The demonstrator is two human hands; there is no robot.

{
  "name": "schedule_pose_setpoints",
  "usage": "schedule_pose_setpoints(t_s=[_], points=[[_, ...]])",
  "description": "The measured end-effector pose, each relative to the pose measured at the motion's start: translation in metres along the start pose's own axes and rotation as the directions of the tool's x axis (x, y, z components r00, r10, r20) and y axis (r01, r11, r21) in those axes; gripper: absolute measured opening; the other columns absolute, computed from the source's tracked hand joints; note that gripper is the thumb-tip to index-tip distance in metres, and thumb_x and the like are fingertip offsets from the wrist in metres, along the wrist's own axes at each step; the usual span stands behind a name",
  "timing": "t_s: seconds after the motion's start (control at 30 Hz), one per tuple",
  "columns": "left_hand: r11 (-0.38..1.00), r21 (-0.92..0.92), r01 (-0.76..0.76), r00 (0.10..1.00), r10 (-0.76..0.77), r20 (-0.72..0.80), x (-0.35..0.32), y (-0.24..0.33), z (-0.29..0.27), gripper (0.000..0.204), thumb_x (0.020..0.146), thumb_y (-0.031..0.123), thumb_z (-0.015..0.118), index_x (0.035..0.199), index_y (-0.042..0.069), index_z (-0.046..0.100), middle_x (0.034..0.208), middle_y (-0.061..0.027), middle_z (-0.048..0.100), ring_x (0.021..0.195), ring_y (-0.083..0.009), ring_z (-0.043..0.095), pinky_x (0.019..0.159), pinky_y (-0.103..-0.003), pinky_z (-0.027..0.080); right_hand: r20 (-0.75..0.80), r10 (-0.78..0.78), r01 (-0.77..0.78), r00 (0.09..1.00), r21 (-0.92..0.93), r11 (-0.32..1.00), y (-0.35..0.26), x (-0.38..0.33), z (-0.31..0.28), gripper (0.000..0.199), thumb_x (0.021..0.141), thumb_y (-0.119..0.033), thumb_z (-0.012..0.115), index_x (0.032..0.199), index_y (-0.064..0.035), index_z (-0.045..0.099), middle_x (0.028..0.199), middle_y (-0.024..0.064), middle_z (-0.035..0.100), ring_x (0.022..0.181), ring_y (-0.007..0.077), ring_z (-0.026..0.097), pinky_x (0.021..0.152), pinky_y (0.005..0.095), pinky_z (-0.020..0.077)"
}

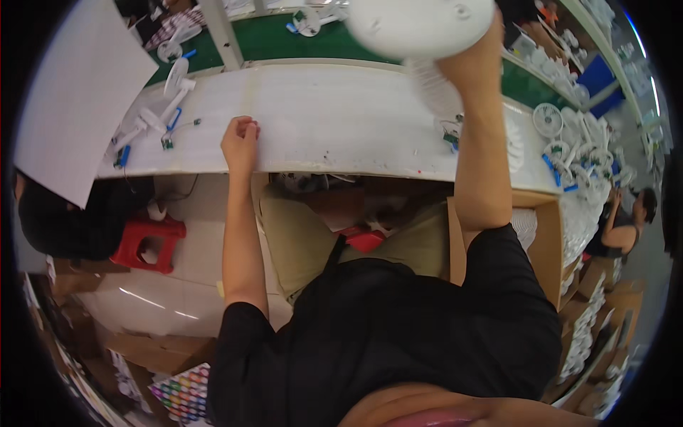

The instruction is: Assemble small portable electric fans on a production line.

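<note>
My right hand (475, 60) is raised high over the workbench, its fingers mostly hidden behind a small white fan (420, 27). The fan's smooth round part, with recessed holes, faces me; a ribbed white grille shows blurred beneath it. Over the left half of the white bench top (320, 107), my left hand (240, 142) is closed with fingers curled and thumb drawn in. Whether anything small sits in those fingers is hidden. Nearest to that hand on the left lies a small green circuit board (168, 144) with thin wires.
White fan parts with blue pieces (146, 121) lie at the bench's left. More fans (569, 146) are heaped at the right. A white panel (82, 92) juts in at left, above a red stool (149, 242). An open cardboard box (544, 220) stands by my right arm.
</note>
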State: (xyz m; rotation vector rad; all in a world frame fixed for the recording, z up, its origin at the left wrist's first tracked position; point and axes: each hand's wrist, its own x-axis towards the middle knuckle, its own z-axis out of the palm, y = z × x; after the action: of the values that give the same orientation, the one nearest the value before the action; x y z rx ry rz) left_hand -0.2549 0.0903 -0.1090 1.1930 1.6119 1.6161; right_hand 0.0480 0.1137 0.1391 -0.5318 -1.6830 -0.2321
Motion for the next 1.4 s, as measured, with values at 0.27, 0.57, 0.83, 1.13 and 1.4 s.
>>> schedule_pose_setpoints(t_s=[0.27, 0.57, 0.83, 1.13, 1.4], points=[[0.989, -0.145, 0.003, 0.995, -0.017, -0.098, -0.033, -0.013, 0.033, 0.016, 0.090, 0.003, 0.053, 0.104, 0.000, 0.059, 0.094, -0.0093, 0.065, 0.080, -0.0165, 0.061, 0.076, -0.027, 0.049, 0.643, 0.534, -0.034, 0.549, -0.622, 0.783, 0.073, -0.141, 0.084, 0.018, 0.082, -0.018, 0.062, 0.087, -0.0011, 0.067, 0.087, 0.0156, 0.070, 0.077, 0.0314, 0.068, 0.064, 0.0403, 0.0523], [0.992, -0.123, 0.033, 0.998, -0.039, -0.053, 0.000, 0.002, 0.047, 0.017, 0.091, 0.005, 0.053, 0.106, 0.000, 0.059, 0.097, -0.0096, 0.065, 0.083, -0.0173, 0.060, 0.079, -0.027, 0.049, 0.749, 0.460, -0.040, 0.477, -0.505, 0.862, 0.102, -0.107, 0.098, 0.022, 0.082, -0.014, 0.060, 0.099, -0.0003, 0.059, 0.082, 0.0174, 0.068, 0.069, 0.0365, 0.066, 0.061, 0.0427, 0.0518], [0.988, -0.154, 0.013, 0.999, -0.020, -0.047, -0.001, -0.009, 0.068, 0.019, 0.091, 0.008, 0.055, 0.108, 0.002, 0.059, 0.099, -0.0084, 0.064, 0.085, -0.0155, 0.059, 0.083, -0.028, 0.046, 0.812, 0.383, 0.017, 0.441, -0.434, 0.901, 0.096, -0.160, 0.103, 0.022, 0.081, -0.012, 0.061, 0.099, -0.0008, 0.055, 0.076, 0.0166, 0.066, 0.066, 0.0361, 0.065, 0.059, 0.0436, 0.0510], [0.945, -0.115, -0.305, 0.863, 0.326, 0.386, 0.029, 0.057, 0.138, 0.043, 0.085, 0.014, 0.063, 0.126, 0.006, 0.053, 0.122, -0.0138, 0.055, 0.109, -0.0274, 0.051, 0.099, -0.036, 0.041, 0.747, 0.420, -0.017, 0.516, -0.481, 0.877, 0.083, -0.143, 0.099, 0.018, 0.079, -0.012, 0.062, 0.094, -0.0024, 0.058, 0.079, 0.0162, 0.068, 0.066, 0.0350, 0.066, 0.061, 0.0435, 0.0511], [0.972, -0.136, -0.190, 0.975, 0.170, -0.143, -0.004, 0.023, 0.105, 0.031, 0.082, 0.002, 0.053, 0.112, 0.006, 0.051, 0.113, -0.0137, 0.055, 0.110, -0.0267, 0.051, 0.098, -0.037, 0.042, 0.696, 0.468, -0.053, 0.544, -0.528, 0.848, 0.102, -0.153, 0.104, 0.020, 0.077, -0.013, 0.063, 0.095, -0.0060, 0.058, 0.077, 0.0138, 0.069, 0.069, 0.0344, 0.066, 0.062, 0.0442, 0.0497]])
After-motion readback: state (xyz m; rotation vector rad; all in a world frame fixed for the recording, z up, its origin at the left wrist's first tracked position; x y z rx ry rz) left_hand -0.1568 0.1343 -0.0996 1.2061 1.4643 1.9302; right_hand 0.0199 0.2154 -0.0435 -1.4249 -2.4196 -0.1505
